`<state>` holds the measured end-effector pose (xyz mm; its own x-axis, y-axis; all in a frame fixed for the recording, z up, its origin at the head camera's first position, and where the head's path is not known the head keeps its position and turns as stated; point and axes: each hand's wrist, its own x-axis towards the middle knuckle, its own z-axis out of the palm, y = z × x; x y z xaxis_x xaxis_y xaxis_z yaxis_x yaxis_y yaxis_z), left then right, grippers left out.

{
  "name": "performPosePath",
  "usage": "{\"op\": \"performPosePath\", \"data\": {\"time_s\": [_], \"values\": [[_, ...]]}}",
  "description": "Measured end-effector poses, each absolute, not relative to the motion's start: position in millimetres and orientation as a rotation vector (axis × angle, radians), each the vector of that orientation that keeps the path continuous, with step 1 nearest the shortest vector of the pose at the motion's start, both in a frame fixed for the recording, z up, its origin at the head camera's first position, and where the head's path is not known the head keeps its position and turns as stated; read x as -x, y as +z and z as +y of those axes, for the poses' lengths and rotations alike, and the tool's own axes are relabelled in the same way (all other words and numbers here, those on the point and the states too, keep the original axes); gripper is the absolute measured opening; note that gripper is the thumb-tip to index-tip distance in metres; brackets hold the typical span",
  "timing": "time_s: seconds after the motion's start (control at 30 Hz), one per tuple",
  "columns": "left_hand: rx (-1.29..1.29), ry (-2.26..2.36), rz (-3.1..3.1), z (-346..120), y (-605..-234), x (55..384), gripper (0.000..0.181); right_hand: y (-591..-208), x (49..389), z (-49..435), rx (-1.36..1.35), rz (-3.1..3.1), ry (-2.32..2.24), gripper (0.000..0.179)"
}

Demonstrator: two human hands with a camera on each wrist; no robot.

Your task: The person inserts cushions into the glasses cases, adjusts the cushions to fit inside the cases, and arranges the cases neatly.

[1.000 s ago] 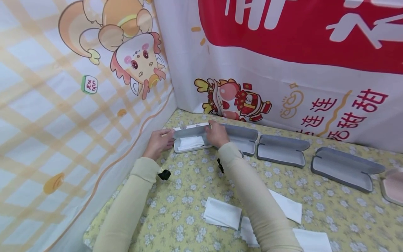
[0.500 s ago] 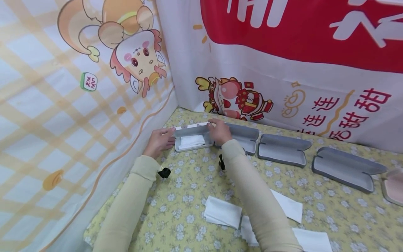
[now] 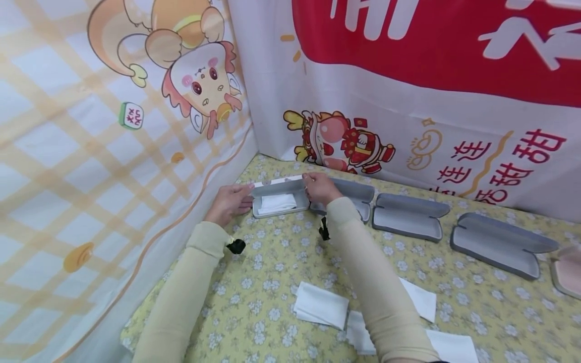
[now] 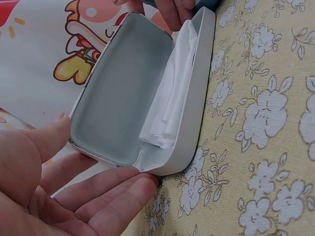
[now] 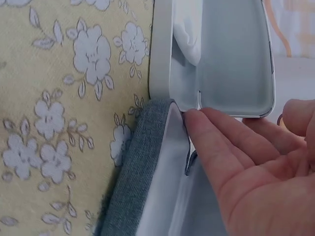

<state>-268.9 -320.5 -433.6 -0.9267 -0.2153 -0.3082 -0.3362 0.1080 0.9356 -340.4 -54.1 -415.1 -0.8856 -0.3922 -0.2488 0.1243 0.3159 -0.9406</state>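
A glasses case (image 3: 256,213), pale outside and grey inside, stands with its lid up at the far left of the table. A folded white cloth (image 4: 172,88) lies inside it. My left hand (image 3: 228,203) holds the case's left end, thumb at the lid's edge and fingers under the corner by the hinge. At the other end, my right hand (image 3: 323,189) has its fingers (image 5: 221,142) stretched along the case's end, with the thumb near the lid's corner. Against that end lies a blue-grey glasses case (image 5: 135,162), lid up, partly hidden behind my right hand.
Further right in the row stand two more grey cases (image 3: 406,222) (image 3: 495,249) and a pink case (image 3: 569,275), all opened. Several folded white cloths (image 3: 321,305) lie nearer to me, some behind my right sleeve (image 3: 372,282). Printed hangings (image 3: 408,80) border the table's back and left.
My right hand has shifted slightly right, along the end of the case. The lid stays up and my left hand keeps its hold.
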Motion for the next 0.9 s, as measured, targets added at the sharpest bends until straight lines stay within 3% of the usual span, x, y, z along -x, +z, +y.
{"op": "performPosePath", "data": {"time_s": [0.17, 0.53, 0.77, 0.9], "values": [[0.552, 1.965, 2.248, -322, -433, 267, 0.057, -413, 341, -55, 0.294, 2.296, -1.390, 0.050], [0.489, 1.967, 2.248, -323, -436, 268, 0.055, -422, 346, -59, 0.273, 2.580, -1.341, 0.035], [0.417, 1.993, 2.261, -324, -435, 266, 0.052, -418, 342, -56, 0.331, 2.599, -1.353, 0.055], [0.389, 1.980, 2.300, -325, -435, 266, 0.049, -417, 340, -55, 0.377, 2.618, -1.336, 0.052]]}}
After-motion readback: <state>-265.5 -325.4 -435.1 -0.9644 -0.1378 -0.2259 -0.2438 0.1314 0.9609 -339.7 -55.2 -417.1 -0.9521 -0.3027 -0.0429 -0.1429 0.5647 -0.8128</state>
